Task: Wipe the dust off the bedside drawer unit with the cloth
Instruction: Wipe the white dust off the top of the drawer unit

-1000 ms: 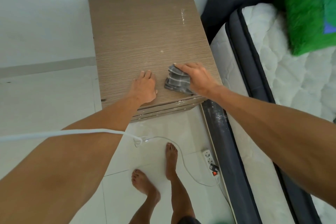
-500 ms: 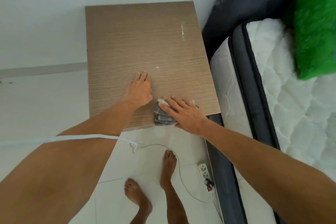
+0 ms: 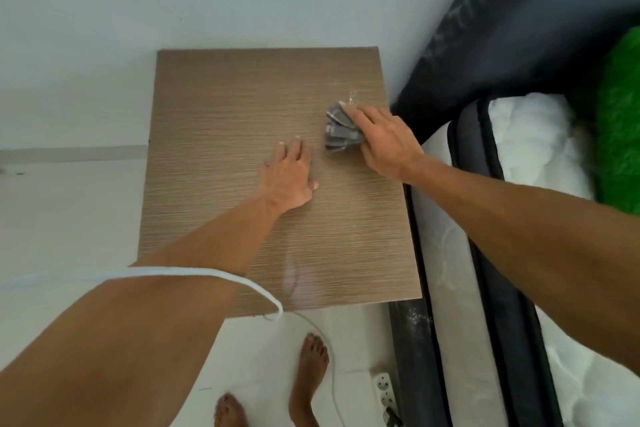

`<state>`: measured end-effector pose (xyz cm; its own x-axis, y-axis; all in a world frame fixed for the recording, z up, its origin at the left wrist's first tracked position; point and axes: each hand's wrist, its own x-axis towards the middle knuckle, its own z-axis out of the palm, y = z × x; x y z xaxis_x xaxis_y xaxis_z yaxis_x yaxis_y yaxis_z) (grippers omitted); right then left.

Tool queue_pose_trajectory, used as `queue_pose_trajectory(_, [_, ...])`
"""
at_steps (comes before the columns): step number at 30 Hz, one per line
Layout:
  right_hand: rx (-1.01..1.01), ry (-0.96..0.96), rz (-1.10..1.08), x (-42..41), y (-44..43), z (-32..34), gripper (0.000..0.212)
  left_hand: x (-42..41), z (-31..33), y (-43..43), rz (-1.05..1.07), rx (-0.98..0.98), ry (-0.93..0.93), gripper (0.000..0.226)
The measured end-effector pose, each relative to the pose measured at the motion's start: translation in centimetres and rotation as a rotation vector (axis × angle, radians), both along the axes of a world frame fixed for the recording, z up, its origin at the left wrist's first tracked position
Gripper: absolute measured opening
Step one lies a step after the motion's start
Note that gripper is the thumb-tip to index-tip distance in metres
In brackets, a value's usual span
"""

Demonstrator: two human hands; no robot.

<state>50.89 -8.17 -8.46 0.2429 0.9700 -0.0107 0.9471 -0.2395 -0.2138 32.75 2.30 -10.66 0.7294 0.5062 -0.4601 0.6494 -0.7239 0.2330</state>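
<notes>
The right hand presses flat on the cloth, and a white smudge lies just beyond it, toward the far right corner of the drawer unit.

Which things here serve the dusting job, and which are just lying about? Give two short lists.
In the job:
bedside drawer unit
grey cloth
right hand pressing the cloth
left hand flat on top

Lying about:
mattress
green pillow
power strip
white cable

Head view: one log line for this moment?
phase: wiping | right hand: pressing cloth on drawer unit top, far right | left hand: flat on top, bracing
</notes>
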Motion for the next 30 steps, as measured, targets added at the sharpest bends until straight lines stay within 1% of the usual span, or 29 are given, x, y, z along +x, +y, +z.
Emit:
queue_pose_trajectory(5, [0.045, -0.014, -0.082, 5.4, 7.4, -1.1, 0.072, 3.3, -0.1, 1.4, 0.017, 0.001, 0.025, 0.080])
queue_pose_trajectory(9, [0.062, -0.037, -0.098, 7.8, 11.5, -1.9, 0.068, 5.3, 0.2, 2.8, 0.046, -0.035, 0.028, 0.087])
queue_pose_trajectory(13, [-0.047, -0.139, -0.062, 9.8, 13.8, -3.2, 0.062, 6.2, 0.0, 3.5, 0.055, -0.047, 0.051, 0.094])
queue_pose_trajectory(14, [-0.078, -0.171, -0.045, 10.0, 13.9, -3.6, 0.058, 6.2, -0.1, 3.6, 0.056, -0.042, 0.055, 0.095])
queue_pose_trajectory(15, [-0.097, -0.190, -0.031, 10.0, 13.9, -4.1, 0.060, 6.3, -0.1, 3.6, 0.058, -0.037, 0.061, 0.095])
queue_pose_trajectory(17, [-0.104, -0.174, -0.039, 9.5, 13.5, -4.8, 0.071, 6.3, -0.2, 3.6, 0.061, -0.037, 0.067, 0.096])
queue_pose_trajectory(18, [-0.090, -0.148, -0.055, 9.2, 13.3, -5.0, 0.071, 6.2, -0.2, 3.6, 0.064, -0.041, 0.063, 0.096])
queue_pose_trajectory(20, [-0.076, -0.121, -0.063, 8.7, 12.6, -5.1, 0.065, 6.2, -0.1, 3.5, 0.069, -0.046, 0.051, 0.095])
queue_pose_trajectory(24, [-0.064, -0.142, 0.039, 5.9, 8.6, -4.5, 0.055, 6.3, 0.3, 3.3, 0.078, -0.037, 0.064, 0.093])
queue_pose_trajectory(27, [-0.089, -0.132, 0.089, 4.2, 5.8, -4.0, 0.054, 6.3, 0.5, 3.0, 0.080, -0.032, 0.086, 0.089])
queue_pose_trajectory(30, [-0.139, -0.120, 0.194, 4.6, 5.4, -3.1, 0.056, 6.3, 0.6, 2.8, 0.082, -0.034, 0.091, 0.092])
